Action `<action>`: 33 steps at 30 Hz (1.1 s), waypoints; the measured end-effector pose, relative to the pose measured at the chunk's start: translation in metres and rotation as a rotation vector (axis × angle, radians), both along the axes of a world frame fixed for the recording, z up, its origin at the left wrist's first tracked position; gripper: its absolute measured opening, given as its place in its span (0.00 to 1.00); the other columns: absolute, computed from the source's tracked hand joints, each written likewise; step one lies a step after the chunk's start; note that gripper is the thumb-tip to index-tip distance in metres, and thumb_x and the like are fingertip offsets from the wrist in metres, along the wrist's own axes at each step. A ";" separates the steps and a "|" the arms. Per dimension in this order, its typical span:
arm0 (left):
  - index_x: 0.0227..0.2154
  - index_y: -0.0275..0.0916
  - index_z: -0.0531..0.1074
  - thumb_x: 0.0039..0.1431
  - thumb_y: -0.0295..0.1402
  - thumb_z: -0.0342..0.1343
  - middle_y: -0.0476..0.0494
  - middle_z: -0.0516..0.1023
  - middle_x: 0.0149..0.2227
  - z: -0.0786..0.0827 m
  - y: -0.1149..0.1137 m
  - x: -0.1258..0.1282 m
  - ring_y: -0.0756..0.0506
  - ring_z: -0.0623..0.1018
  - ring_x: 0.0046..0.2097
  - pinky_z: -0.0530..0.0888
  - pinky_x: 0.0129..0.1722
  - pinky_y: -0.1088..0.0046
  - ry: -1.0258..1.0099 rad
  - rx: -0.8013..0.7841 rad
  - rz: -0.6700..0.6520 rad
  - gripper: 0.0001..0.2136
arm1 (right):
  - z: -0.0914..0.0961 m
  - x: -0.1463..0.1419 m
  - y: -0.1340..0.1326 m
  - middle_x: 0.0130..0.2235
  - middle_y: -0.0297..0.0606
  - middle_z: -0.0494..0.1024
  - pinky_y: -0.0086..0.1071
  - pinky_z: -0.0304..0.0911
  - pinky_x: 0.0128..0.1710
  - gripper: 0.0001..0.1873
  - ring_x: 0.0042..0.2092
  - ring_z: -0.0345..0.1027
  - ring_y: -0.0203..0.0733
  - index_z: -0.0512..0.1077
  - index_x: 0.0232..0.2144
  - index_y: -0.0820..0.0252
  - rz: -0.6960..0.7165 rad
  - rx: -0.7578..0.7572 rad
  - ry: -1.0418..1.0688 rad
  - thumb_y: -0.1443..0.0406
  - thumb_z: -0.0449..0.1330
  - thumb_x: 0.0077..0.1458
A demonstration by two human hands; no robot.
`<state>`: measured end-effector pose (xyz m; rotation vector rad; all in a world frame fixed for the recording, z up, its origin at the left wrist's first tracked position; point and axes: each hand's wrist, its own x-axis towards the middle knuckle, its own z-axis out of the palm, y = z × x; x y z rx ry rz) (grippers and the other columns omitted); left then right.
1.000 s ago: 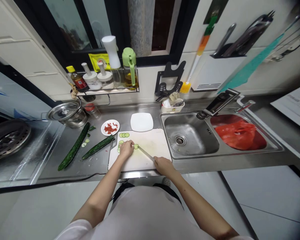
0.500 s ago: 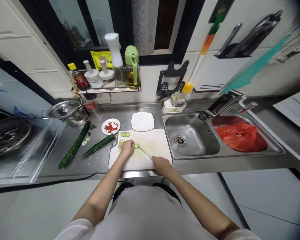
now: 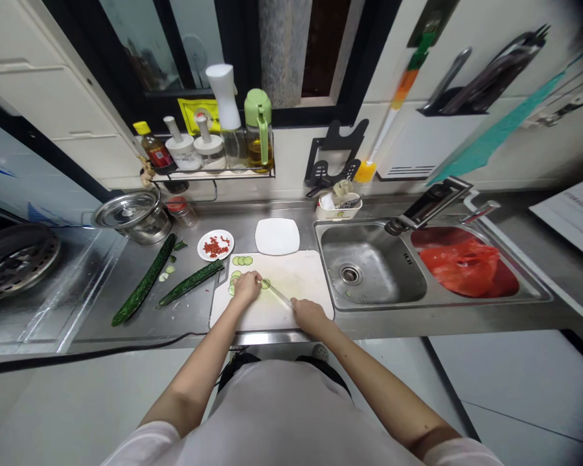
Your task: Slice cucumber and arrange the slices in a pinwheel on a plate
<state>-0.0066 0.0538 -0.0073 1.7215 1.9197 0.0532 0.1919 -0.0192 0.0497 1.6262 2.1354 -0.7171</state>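
A cucumber slice (image 3: 266, 283) lies on the white cutting board (image 3: 301, 272), its edge at the fingertips of my left hand (image 3: 247, 287), which are pinched together on it. My right hand (image 3: 311, 316) is wrapped round the handle of a knife (image 3: 280, 297). The blade points up and left, with its tip at the slice. More cucumber slices (image 3: 243, 261) overlap in a short row near the board's top left corner. Another group of slices (image 3: 234, 283) sits left of my left hand, partly covered by it.
Left of the board lie a cut cucumber (image 3: 191, 283) and a longer cucumber (image 3: 143, 285). A plate of chopped red pieces (image 3: 216, 245) and a white dish (image 3: 277, 236) stand behind. To the right is the sink (image 3: 374, 259), with a red bag (image 3: 461, 266) in its second basin.
My right hand and the knife have shifted slightly left. The blade tip stays at the slice, and my left hand keeps nearly the same place.
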 end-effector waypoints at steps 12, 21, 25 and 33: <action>0.42 0.43 0.72 0.54 0.35 0.56 0.41 0.77 0.45 0.001 -0.003 0.004 0.39 0.73 0.50 0.61 0.51 0.62 0.068 0.009 0.022 0.12 | -0.003 0.003 -0.005 0.42 0.50 0.77 0.35 0.63 0.39 0.15 0.45 0.73 0.48 0.66 0.46 0.63 -0.008 0.017 0.007 0.73 0.45 0.59; 0.37 0.42 0.71 0.54 0.32 0.56 0.43 0.77 0.44 0.000 -0.005 0.014 0.40 0.74 0.49 0.62 0.50 0.63 0.029 0.003 0.070 0.07 | -0.011 0.012 -0.015 0.41 0.50 0.77 0.36 0.63 0.38 0.15 0.45 0.73 0.49 0.66 0.47 0.62 -0.018 0.011 0.001 0.69 0.44 0.62; 0.39 0.43 0.72 0.55 0.29 0.53 0.44 0.80 0.40 -0.002 -0.004 0.013 0.43 0.76 0.46 0.64 0.50 0.65 -0.026 -0.019 0.104 0.09 | -0.010 0.012 -0.014 0.41 0.50 0.77 0.35 0.63 0.38 0.15 0.45 0.73 0.48 0.67 0.47 0.62 -0.019 0.019 0.001 0.69 0.45 0.62; 0.39 0.42 0.75 0.55 0.27 0.52 0.45 0.81 0.42 -0.004 0.001 0.007 0.43 0.75 0.48 0.65 0.50 0.66 -0.079 -0.024 0.060 0.11 | -0.004 0.009 -0.010 0.43 0.50 0.77 0.36 0.63 0.40 0.15 0.46 0.72 0.48 0.66 0.47 0.62 -0.011 0.005 0.008 0.69 0.44 0.62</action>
